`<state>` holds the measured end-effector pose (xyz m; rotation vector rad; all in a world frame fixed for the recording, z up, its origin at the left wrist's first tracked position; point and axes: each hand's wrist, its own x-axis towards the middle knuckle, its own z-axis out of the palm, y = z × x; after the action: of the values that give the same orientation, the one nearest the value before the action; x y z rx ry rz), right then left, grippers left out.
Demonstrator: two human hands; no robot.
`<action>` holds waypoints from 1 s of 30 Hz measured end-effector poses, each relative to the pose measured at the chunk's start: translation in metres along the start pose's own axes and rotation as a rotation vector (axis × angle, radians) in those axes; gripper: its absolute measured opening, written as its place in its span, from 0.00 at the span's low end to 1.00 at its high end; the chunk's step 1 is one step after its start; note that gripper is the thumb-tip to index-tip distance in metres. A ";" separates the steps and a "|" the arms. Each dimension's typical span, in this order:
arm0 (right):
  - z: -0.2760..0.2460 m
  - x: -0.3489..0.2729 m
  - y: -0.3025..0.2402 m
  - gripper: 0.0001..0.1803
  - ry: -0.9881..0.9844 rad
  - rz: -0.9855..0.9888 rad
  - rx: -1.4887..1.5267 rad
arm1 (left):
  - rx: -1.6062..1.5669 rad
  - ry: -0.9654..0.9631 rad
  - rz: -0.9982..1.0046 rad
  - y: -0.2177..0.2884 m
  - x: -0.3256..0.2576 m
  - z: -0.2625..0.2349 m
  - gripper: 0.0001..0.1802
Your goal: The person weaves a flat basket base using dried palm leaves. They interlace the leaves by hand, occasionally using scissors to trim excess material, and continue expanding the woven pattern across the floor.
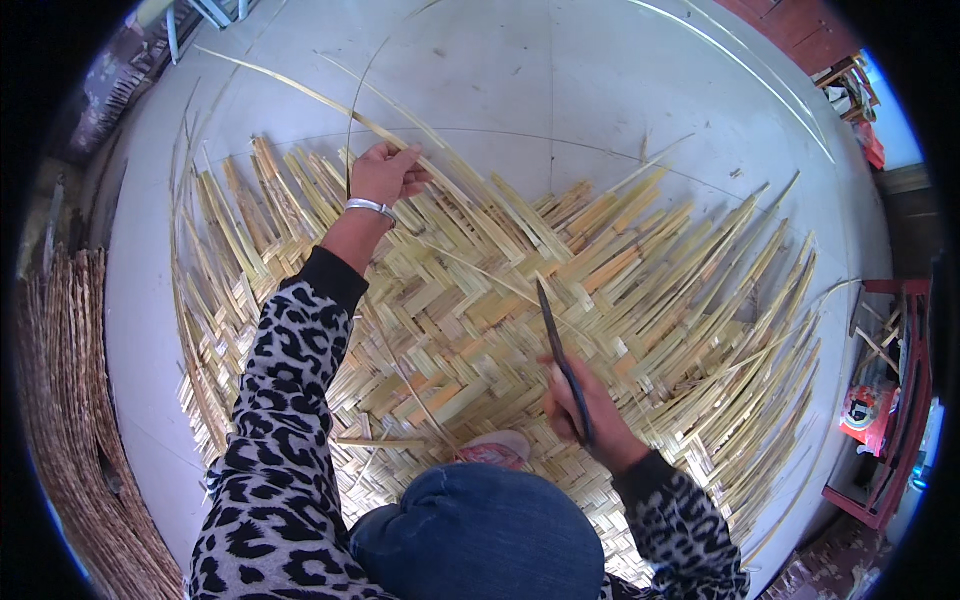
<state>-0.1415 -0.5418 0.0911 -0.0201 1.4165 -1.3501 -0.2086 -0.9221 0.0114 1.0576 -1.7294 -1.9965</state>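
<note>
A large woven mat (pixel 470 320) of pale split-bamboo strips lies on the floor, its loose strip ends fanning out at the far side and right. My left hand (pixel 385 177), with a silver bracelet at the wrist, is above the mat's far left edge. Its fingers are closed on a long thin bamboo strip (pixel 290 88) that runs off to the far left. My right hand (pixel 590 405) grips a dark, narrow metal blade (pixel 553 330) over the middle right of the mat. The blade's tip points away from me, close to the weave; its exact kind is unclear.
My denim-covered knee (pixel 485 540) and a pink-and-white shoe (pixel 495 449) are on the mat. Brown bundled strips (pixel 70 400) lie at the left. A dark red stand (pixel 905 400) with a red container (pixel 868 415) is at the right. Loose strips lie on the far floor.
</note>
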 end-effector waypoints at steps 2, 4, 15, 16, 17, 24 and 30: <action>0.018 0.037 -0.018 0.29 -0.026 -0.024 0.029 | 0.102 0.034 0.068 0.006 -0.010 -0.003 0.13; 0.035 0.068 -0.033 0.32 -0.105 -0.043 -0.038 | 0.262 0.059 0.174 0.011 -0.020 -0.004 0.13; 0.067 0.120 -0.060 0.40 -0.106 -0.029 0.069 | -0.145 0.090 0.019 0.019 -0.063 0.015 0.13; 0.068 0.122 -0.060 0.41 -0.104 -0.033 0.075 | -0.161 0.093 0.011 0.019 -0.066 0.015 0.13; 0.069 0.123 -0.061 0.41 -0.109 -0.043 0.075 | -0.177 0.097 0.006 0.019 -0.067 0.016 0.13; 0.068 0.129 -0.070 0.39 -0.092 -0.104 0.054 | -0.239 0.111 -0.021 0.019 -0.078 0.022 0.12; 0.066 0.122 -0.073 0.37 -0.041 -0.174 0.033 | -0.323 0.086 -0.082 0.016 -0.083 0.023 0.10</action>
<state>-0.1886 -0.6909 0.0801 -0.1518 1.3824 -1.5070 -0.1715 -0.8559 0.0542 1.0967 -1.2823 -2.1527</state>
